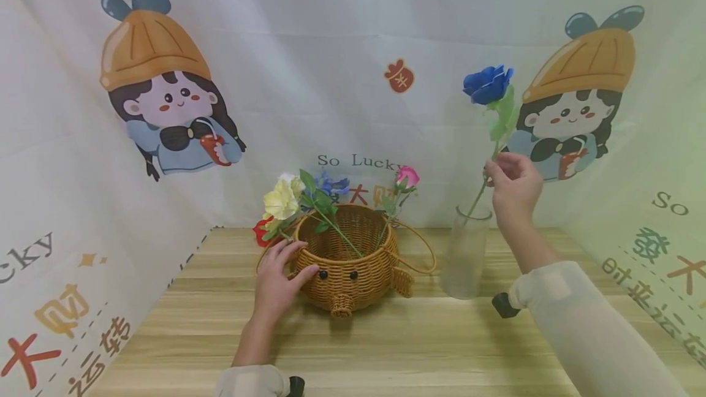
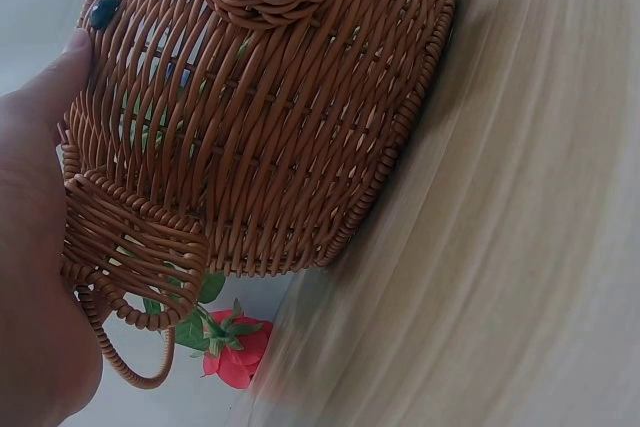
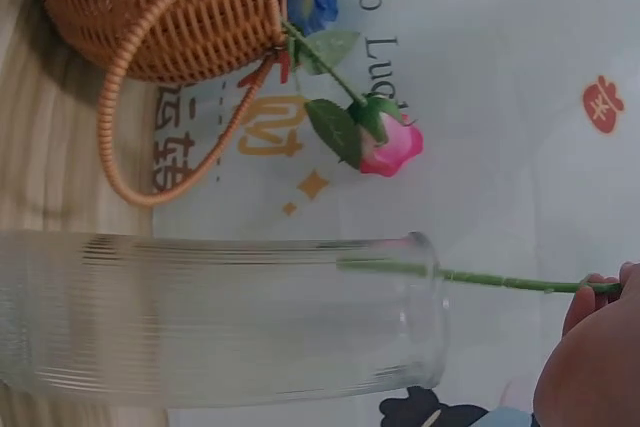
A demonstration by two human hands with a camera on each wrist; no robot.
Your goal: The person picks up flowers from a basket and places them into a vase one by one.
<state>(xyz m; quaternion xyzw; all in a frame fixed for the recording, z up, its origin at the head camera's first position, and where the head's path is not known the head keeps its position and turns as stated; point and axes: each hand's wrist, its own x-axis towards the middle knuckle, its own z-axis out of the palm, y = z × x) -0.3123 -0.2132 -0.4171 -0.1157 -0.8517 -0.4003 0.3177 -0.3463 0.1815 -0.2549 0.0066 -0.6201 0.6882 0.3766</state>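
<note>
My right hand point(image 1: 516, 192) pinches the green stem point(image 3: 525, 283) of a blue artificial rose point(image 1: 488, 85) between thumb and fingers. The stem's lower end is inside the mouth of a clear ribbed glass vase point(image 1: 462, 262), well above its base. With my left hand point(image 1: 280, 280) I hold the left rim of a round wicker basket point(image 1: 347, 283), thumb on its outer wall near a black bead eye. Inside the basket stand several artificial flowers: a pink rose point(image 1: 408, 176), a pale yellow bloom point(image 1: 282, 199), a blue one point(image 1: 333, 184) and a red rose point(image 2: 237, 354).
Both basket and vase stand on a wood-grain table point(image 1: 386, 348), the vase right of the basket. A looped wicker handle point(image 1: 425, 250) sticks out from the basket toward the vase. Behind the table hangs a printed white cloth point(image 1: 331, 78) with cartoon figures.
</note>
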